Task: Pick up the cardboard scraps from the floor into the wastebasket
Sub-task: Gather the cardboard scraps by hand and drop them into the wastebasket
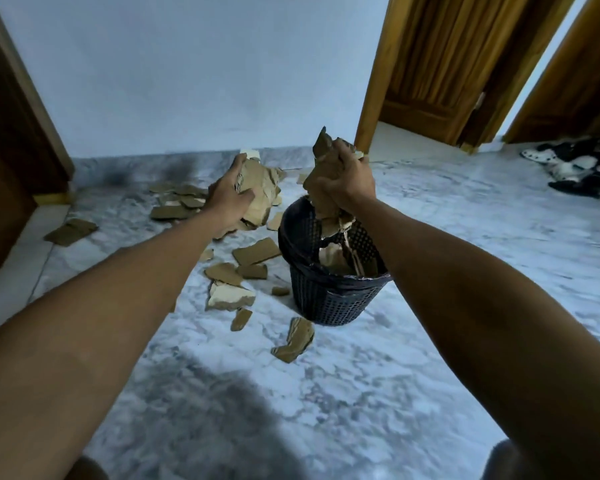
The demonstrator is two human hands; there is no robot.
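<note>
Two hands up, each clamped on cardboard: left hand (226,192) gripping a crumpled wad (262,194), right hand (343,183) gripping scraps (321,147) over the wastebasket (329,296). More scraps (257,254) scattered at nine o'clock of it.

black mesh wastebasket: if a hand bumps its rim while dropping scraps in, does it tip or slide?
The wastebasket probably tips easily: it already looks tilted, and its base is narrower than its rim. It is likely light, being perforated plastic with only a few scraps inside. On the polished marble floor it may slide instead of gripping. The right hand holds scraps just above it.
</note>
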